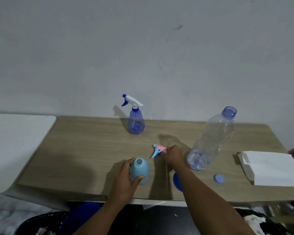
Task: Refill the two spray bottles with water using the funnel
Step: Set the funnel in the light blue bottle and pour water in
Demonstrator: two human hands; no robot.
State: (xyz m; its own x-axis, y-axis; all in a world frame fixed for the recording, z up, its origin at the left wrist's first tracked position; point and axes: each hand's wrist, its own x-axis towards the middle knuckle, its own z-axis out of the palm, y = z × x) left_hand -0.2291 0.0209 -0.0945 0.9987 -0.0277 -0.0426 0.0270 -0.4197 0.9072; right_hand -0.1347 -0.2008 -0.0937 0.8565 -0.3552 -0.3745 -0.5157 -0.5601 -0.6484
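Early stage: left hand (pixel 126 180) grips the opened light-blue bottle (pixel 140 170), and right hand (pixel 174 156) holds its sprayer head (pixel 160 149), already off. Dark-blue spray bottle (pixel 135 122) at upper centre is still capped, so pouring probably hasn't begun.

The right forearm (pixel 202 189) is covering most of a blue round thing (pixel 176 181) at lower centre; only a curved sliver is showing, too little to tell its kind. The right hand (pixel 174 154) is hiding the rear of the pink-and-blue spray head (pixel 159 150) under curled fingers. The left hand (pixel 125 174) is masking the left side and base of the light-blue bottle (pixel 140 170). The bottom edge is cutting off both forearms and a dark-blue tub (pixel 81 212), which the table (pixel 75 150) is also overlapping. The right edge is cropping the white paper (pixel 275 168), and the left edge is cropping a white surface (pixel 15 141). The lower right corner is blurring into streaks.
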